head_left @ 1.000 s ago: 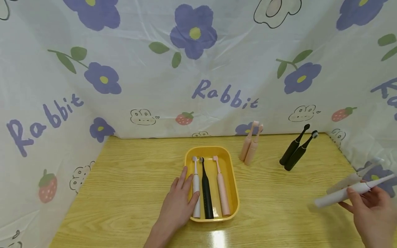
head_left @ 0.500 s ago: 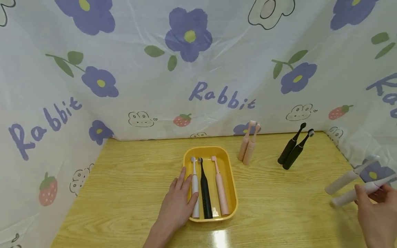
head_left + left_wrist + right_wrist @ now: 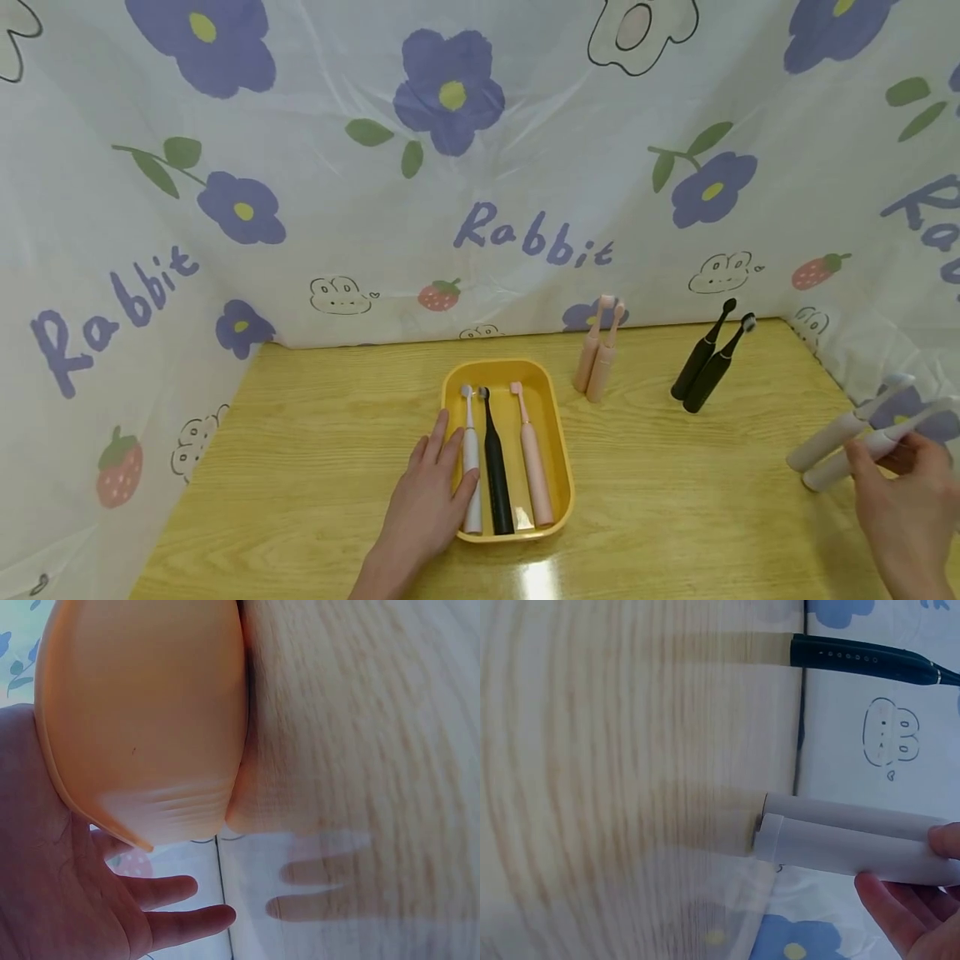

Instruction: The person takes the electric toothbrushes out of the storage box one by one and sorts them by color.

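Observation:
My right hand pinches a white electric toothbrush by its handle at the table's right side. It stands close beside a second white electric toothbrush; in the right wrist view the two handles overlap. My left hand rests on the left rim of a yellow tray, fingers extended, thumb reaching over the edge. Inside lie a white toothbrush, partly behind the thumb, a black one and a pink one. The left wrist view shows the tray's outer wall.
Two pink toothbrushes stand upright behind the tray's right corner. Farther right stand two black toothbrushes. A white printed cloth hangs along the back and sides of the wooden table.
My right hand has brought the tilted white toothbrush rightward and set it upright next to the other white one. The left hand stays on the tray rim.

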Available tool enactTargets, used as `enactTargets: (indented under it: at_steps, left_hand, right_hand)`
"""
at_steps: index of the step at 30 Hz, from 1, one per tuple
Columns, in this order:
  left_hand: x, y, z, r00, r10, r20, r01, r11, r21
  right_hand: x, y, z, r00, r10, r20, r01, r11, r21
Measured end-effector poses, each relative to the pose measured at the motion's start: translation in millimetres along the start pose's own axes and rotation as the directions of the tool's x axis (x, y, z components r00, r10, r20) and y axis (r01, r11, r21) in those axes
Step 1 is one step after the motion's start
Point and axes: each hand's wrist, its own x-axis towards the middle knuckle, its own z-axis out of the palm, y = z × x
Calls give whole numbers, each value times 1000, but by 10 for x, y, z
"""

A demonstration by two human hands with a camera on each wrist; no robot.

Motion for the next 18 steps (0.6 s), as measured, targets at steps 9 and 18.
enactTargets:
  at_steps: [9,18]
  left_hand:
    - [-9,-11,28,1000,1,-3,-1,1000,1]
    - [-9,-24,35,1000,9,-10,-9,1000,0]
  right_hand:
    - [60,3,4,998,18,56,-14,998,-62]
    - [49,-10,-9,993,-44,114,57,992,-110]
